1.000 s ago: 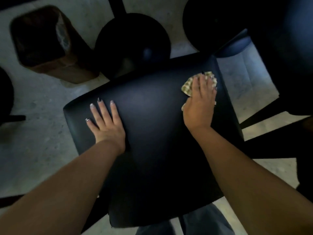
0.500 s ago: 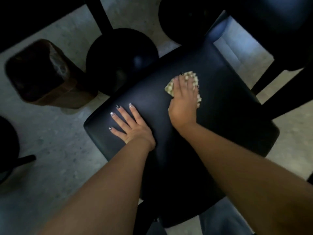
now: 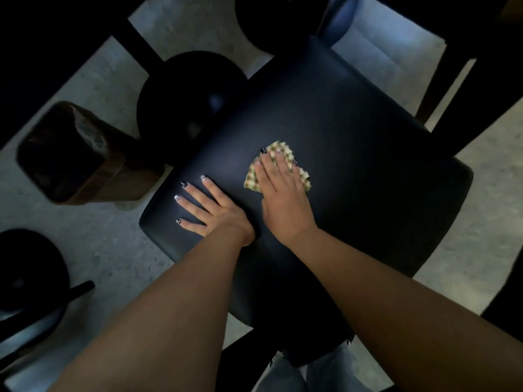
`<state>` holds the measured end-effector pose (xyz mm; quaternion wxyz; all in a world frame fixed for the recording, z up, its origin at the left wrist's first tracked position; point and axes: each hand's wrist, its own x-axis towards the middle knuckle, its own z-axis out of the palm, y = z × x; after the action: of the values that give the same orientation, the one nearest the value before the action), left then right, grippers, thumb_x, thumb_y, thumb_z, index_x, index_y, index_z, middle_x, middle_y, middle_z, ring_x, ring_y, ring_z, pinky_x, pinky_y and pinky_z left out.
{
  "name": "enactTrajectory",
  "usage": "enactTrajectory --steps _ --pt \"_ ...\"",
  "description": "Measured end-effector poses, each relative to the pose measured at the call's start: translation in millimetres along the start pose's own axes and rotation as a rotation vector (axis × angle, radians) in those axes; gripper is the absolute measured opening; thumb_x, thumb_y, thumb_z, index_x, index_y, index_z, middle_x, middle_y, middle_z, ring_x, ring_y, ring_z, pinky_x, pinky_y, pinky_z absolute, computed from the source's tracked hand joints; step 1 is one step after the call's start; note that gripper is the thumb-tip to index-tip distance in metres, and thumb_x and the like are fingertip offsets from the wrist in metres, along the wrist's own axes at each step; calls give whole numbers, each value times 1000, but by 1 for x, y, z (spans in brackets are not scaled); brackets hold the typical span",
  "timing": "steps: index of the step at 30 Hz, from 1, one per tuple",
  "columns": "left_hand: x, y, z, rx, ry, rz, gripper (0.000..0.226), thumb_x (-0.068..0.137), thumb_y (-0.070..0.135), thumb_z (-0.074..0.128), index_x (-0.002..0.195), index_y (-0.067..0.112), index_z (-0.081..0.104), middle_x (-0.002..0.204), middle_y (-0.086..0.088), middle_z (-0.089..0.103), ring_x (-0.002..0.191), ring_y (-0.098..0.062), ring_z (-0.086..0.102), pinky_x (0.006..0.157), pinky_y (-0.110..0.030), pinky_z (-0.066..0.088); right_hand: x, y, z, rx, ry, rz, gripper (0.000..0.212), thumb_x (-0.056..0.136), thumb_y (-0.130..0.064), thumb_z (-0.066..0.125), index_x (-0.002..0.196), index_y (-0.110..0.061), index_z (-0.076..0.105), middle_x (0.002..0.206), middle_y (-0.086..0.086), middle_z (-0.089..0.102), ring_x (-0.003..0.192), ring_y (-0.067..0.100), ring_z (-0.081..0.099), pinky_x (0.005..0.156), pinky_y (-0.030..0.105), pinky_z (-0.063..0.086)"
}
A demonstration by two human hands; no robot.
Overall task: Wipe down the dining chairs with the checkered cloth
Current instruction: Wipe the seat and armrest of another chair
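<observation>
A dark padded chair seat [image 3: 353, 142] fills the middle of the head view. My right hand [image 3: 283, 199] lies flat with straight fingers on the folded green-and-cream checkered cloth [image 3: 252, 181], pressing it onto the seat near its left half. Most of the cloth is hidden under the palm; only its edges show. My left hand [image 3: 209, 210] rests flat on the seat's left corner, fingers spread, right beside the other hand's wrist.
A round black table base [image 3: 192, 103] stands just beyond the seat's left edge, with a brown wooden bin [image 3: 73, 154] to its left. Another dark chair [image 3: 424, 12] stands at the top right, another black base [image 3: 28, 278] at the lower left. Grey concrete floor lies around.
My right hand has slid the cloth leftward across the seat, from its far right edge toward my left hand. The left hand has stayed planted. The view has shifted.
</observation>
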<state>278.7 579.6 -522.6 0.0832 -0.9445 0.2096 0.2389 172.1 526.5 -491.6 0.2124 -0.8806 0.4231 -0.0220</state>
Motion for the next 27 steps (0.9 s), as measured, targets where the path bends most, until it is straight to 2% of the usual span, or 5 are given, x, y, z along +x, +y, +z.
enactTrajectory --steps 3,10,14,18,27 --pt "5 -3 14 -13 140 64 102 47 -3 -2 137 18 -46 145 -13 -49 140 -41 -30 99 -63 -28 -4 16 -12 81 48 60 67 86 -2 49 149 -7 27 159 9 17 148 28 5 118 43 -2" --pt "14 1 19 -102 225 176 101 59 -6 9 156 18 -1 162 -14 -7 145 -46 13 108 -61 -17 -3 64 -38 109 193 388 68 85 -2 52 149 -7 28 158 12 20 148 30 6 119 50 10" --pt "-7 5 0 -35 122 130 87 70 1 8 150 18 -23 158 -14 -26 144 -46 10 103 -74 18 5 58 -35 89 166 449 67 85 -3 51 148 -6 28 158 11 19 148 30 3 119 51 6" --pt "-20 13 -39 111 -143 82 128 74 23 64 130 9 -50 140 -19 -46 145 -45 -12 113 -59 18 19 46 -31 117 177 540 63 88 -8 47 148 -5 27 159 13 17 148 32 2 118 53 6" --pt "47 133 -125 452 -388 883 141 65 41 80 146 13 -32 150 -10 -44 140 -28 -37 116 -57 -2 98 64 -57 62 241 553 59 95 -18 39 150 -5 21 159 14 15 148 31 3 119 49 3"
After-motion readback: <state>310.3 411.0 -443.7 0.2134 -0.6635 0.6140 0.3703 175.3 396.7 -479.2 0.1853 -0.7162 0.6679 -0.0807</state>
